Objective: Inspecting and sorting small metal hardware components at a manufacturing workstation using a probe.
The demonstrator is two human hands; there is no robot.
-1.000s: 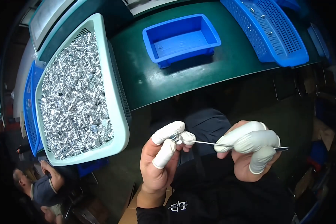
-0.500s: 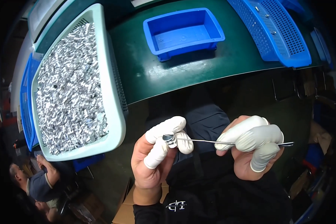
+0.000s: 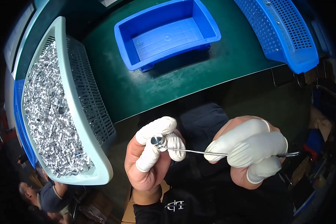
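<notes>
My left hand (image 3: 153, 153), with white finger cots on its fingertips, pinches a small shiny round metal part (image 3: 158, 141) between thumb and fingers. My right hand (image 3: 250, 153), also in white finger cots, is closed around a thin metal rod (image 3: 194, 151). The rod's thin end reaches left to the metal part and seems to touch it; whether it goes inside is hard to tell. Its thicker dark end sticks out to the right of my right hand. Both hands are held in front of my body, nearer than the table edge.
A pale green basket (image 3: 97, 164) full of small shiny metal pieces stands at left. On the green table (image 3: 112, 93) sits a blue bin (image 3: 168, 35) with nothing in it. A blue perforated basket (image 3: 276, 37) holding a few small parts is at far right. Another person (image 3: 48, 196) sits at lower left.
The view has shifted, so the table, bin and green basket appear larger and moved. Both hands keep their grips, and the metal part has tilted slightly with its round face turned upward.
</notes>
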